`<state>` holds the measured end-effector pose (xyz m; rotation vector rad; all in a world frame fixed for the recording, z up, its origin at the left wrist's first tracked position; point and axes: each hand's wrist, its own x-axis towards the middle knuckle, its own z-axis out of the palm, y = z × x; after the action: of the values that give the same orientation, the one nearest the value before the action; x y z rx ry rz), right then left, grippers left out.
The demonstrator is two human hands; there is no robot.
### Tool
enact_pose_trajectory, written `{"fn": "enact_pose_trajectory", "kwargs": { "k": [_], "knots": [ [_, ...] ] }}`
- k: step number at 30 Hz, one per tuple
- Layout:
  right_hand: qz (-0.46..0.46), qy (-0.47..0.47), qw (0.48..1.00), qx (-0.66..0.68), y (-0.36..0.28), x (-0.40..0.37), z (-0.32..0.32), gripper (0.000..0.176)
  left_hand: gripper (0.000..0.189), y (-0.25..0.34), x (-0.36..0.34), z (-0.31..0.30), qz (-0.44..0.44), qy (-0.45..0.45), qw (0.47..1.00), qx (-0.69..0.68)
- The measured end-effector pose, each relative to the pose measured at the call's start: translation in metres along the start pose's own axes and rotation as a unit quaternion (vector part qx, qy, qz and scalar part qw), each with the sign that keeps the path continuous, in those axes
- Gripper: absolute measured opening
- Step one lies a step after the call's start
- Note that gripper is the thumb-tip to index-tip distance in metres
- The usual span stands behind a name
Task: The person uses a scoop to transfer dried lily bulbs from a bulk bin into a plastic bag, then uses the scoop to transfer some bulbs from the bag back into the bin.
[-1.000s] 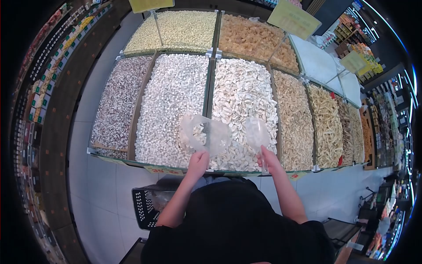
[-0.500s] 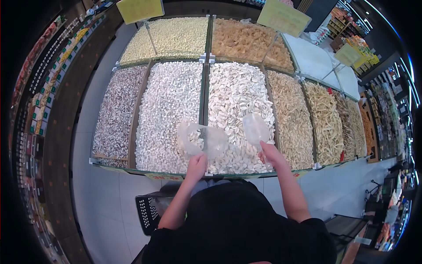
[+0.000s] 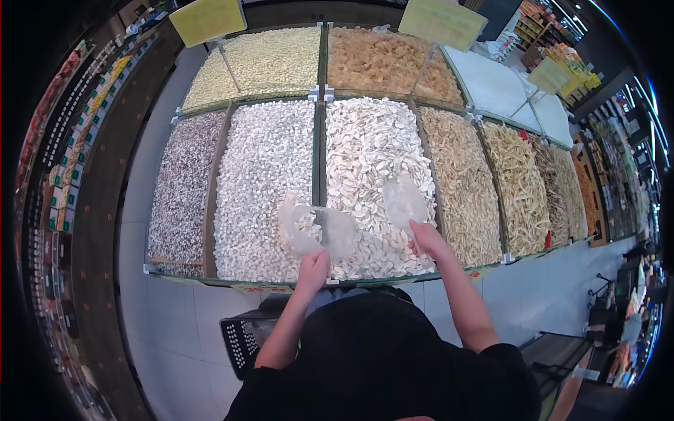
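My left hand (image 3: 314, 268) is closed on a translucent plastic bag (image 3: 340, 231), which spreads over the divider between two bins near the front edge. White pieces show in the gap of the bag's upper part. My right hand (image 3: 427, 240) grips the handle of a clear scoop (image 3: 405, 198); its blade lies over the flat white slices (image 3: 375, 140), close to their right-hand divider. Left of the bag is a bin of small white cubes (image 3: 263, 161). Both hands are just inside the display's front edge.
Around these bins lie brown-and-white grains (image 3: 184, 175), tan shreds (image 3: 460, 182), pale yellow strips (image 3: 516, 186) and amber lumps (image 3: 386, 63). Yellow signs (image 3: 442, 24) stand on thin posts at the back. A dark basket (image 3: 242, 344) is below the front edge, left of my body.
The view has shifted slightly, so the bins sit a little further left. Both hands keep their hold, with the scoop and bag almost where they were.
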<state>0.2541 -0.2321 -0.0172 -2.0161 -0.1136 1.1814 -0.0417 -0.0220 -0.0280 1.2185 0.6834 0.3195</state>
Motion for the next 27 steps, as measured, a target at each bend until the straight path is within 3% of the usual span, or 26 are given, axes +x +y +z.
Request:
{"fn": "enact_pose_trajectory", "kwargs": {
  "k": [3,9,12,15,18,21,24,27],
  "knots": [
    [0.084,-0.083,0.959,0.256,-0.003,0.014,-0.009,0.051,0.032,0.000,0.003,0.001,-0.012,0.002,1.000,-0.014],
    [-0.027,-0.021,0.998,0.058,0.020,0.016,0.014,0.051,0.030,0.006,0.002,0.003,-0.026,0.011,0.999,-0.028],
    [0.055,-0.072,0.955,0.283,0.021,0.010,0.031,0.050,0.030,0.007,0.002,0.003,-0.020,0.015,0.999,-0.024],
    [-0.018,0.013,0.984,0.174,0.029,0.019,0.043,0.049,0.030,0.008,0.002,0.004,-0.027,0.015,0.999,-0.016],
    [0.062,-0.100,0.930,0.348,0.025,0.025,0.033,0.049,0.030,0.006,0.001,0.004,-0.021,0.007,0.999,-0.024],
    [-0.011,0.022,0.986,0.167,0.018,0.024,0.033,0.048,0.031,0.010,0.000,0.006,-0.021,0.011,1.000,-0.017],
    [0.007,-0.082,0.956,0.281,0.018,0.030,0.024,0.045,0.032,0.008,0.001,0.005,-0.017,0.007,1.000,-0.001],
    [0.028,-0.126,0.939,0.318,0.019,0.037,0.023,0.044,0.034,0.009,0.000,0.005,-0.016,0.016,1.000,0.001]
  ]
}}
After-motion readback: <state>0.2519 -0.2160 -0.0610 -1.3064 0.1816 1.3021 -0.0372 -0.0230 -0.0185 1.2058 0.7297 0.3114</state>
